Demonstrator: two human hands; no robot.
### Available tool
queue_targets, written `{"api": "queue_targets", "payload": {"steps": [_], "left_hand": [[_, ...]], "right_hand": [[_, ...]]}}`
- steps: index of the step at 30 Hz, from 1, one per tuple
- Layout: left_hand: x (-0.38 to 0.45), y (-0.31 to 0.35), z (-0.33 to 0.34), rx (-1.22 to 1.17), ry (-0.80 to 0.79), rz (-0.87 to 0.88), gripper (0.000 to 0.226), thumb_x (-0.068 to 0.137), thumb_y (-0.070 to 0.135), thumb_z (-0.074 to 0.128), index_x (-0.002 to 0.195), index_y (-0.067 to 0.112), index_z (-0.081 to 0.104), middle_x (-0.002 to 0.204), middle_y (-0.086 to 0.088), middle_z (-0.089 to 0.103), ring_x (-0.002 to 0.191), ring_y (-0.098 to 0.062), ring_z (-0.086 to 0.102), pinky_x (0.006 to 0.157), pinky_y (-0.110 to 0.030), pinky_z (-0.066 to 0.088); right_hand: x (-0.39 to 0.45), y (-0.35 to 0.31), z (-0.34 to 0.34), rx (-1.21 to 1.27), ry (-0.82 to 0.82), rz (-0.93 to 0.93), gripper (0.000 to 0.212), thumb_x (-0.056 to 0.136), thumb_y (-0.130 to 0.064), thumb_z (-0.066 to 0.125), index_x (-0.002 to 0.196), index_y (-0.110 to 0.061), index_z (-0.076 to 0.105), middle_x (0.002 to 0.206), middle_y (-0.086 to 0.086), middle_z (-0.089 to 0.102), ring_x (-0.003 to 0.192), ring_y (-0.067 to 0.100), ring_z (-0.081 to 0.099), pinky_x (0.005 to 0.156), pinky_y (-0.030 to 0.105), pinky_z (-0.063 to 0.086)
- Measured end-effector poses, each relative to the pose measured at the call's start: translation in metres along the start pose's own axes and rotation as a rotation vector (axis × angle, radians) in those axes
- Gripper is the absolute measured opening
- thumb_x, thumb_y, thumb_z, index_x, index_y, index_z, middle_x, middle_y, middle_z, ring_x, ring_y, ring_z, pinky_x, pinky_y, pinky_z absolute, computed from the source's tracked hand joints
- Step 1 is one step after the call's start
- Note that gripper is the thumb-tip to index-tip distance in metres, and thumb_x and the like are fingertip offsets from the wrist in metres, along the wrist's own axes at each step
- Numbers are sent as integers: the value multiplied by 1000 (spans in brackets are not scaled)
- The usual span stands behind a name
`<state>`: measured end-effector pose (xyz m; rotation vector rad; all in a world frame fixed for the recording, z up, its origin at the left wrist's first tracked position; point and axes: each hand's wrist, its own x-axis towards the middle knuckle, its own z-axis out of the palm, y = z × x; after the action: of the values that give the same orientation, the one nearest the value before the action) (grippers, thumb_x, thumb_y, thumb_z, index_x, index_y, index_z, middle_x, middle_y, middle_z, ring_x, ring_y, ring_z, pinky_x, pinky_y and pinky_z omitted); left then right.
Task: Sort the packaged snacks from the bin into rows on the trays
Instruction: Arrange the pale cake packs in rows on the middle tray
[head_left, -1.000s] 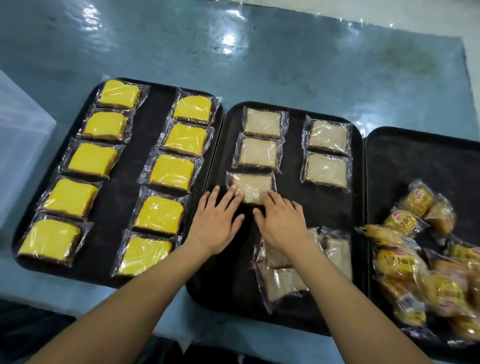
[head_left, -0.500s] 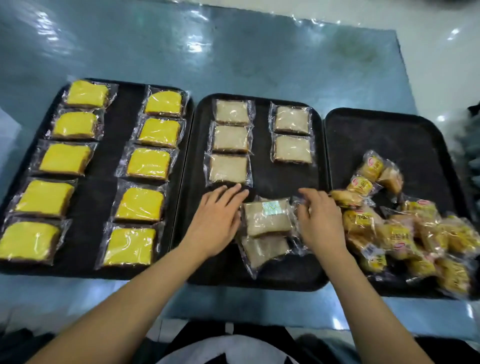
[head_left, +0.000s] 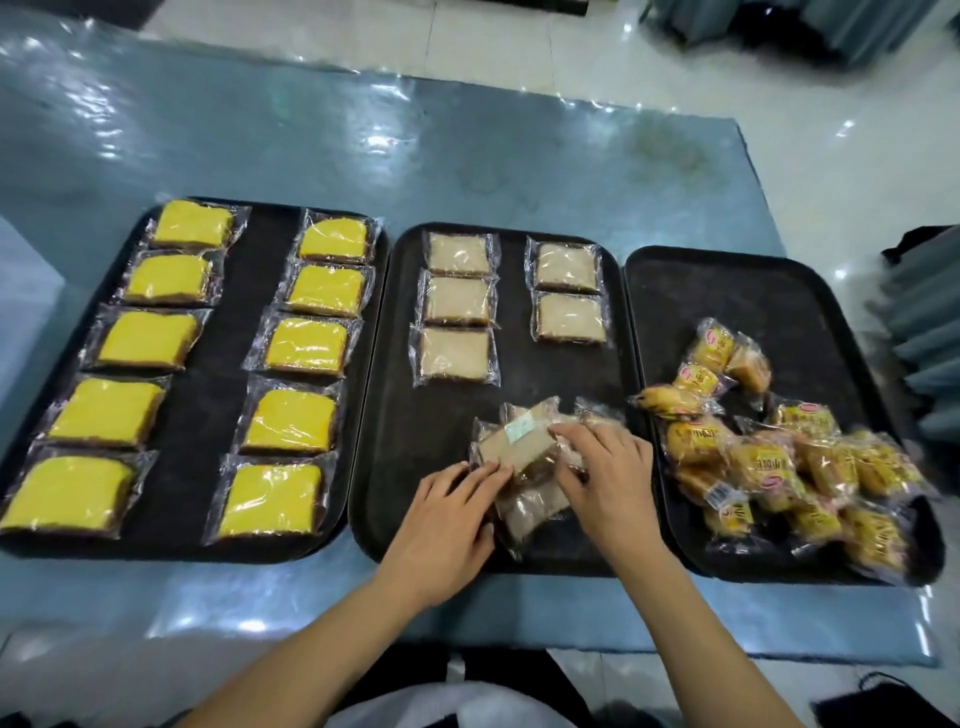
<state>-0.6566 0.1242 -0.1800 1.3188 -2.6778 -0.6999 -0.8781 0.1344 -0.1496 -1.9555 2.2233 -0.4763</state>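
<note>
A second ago my fingers were squaring the third pale brown cake slice in clear crinkled wrap (head_left: 455, 354) into the left row of the black plastic middle tray (head_left: 618, 291); now that slice lies placed and both hands have dropped to the loose heap of the same wrapped slices (head_left: 524, 457) at the tray's five o'clock. That makes three in the left row, two in the right, so I judge the next slice belongs at the right row's near end.

My right hand (head_left: 605, 473) curls over the topmost packet, fingertips gripping its edge beside a small pale label; my left hand (head_left: 449, 512) lies flat and open, fingertips touching the heap's nine o'clock side.

The film is glossy and wrinkled, likely slippery. The slices are flat, soft-looking rectangles.

At nine o'clock the black left tray (head_left: 208, 374) holds ten bright yellow wrapped slices (head_left: 291, 421) in two full rows. At three o'clock, small plump golden cakes in printed yellow wrappers (head_left: 769, 467) lie jumbled, unsorted, on the black right tray (head_left: 727, 291). All rest on a shiny blue plastic-covered table (head_left: 467, 156).
</note>
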Motion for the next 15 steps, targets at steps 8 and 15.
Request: {"api": "queue_targets", "payload": {"steps": [8, 15], "left_hand": [[7, 5, -24, -145, 315, -128, 70, 94, 36, 46, 158, 28, 19, 158, 5, 33, 141, -15, 34, 116, -34, 30], [-6, 13, 24, 104, -13, -27, 61, 100, 47, 34, 159, 31, 22, 164, 4, 27, 145, -31, 32, 116, -46, 31]], "right_hand": [[33, -4, -9, 448, -70, 367, 17, 91, -46, 67, 87, -33, 57, 80, -12, 64, 80, 4, 62, 66, 29, 48], [7, 0, 15, 85, 19, 187, 37, 97, -37, 60, 130, -22, 55, 119, 2, 59, 107, 25, 56, 90, 44, 48]]}}
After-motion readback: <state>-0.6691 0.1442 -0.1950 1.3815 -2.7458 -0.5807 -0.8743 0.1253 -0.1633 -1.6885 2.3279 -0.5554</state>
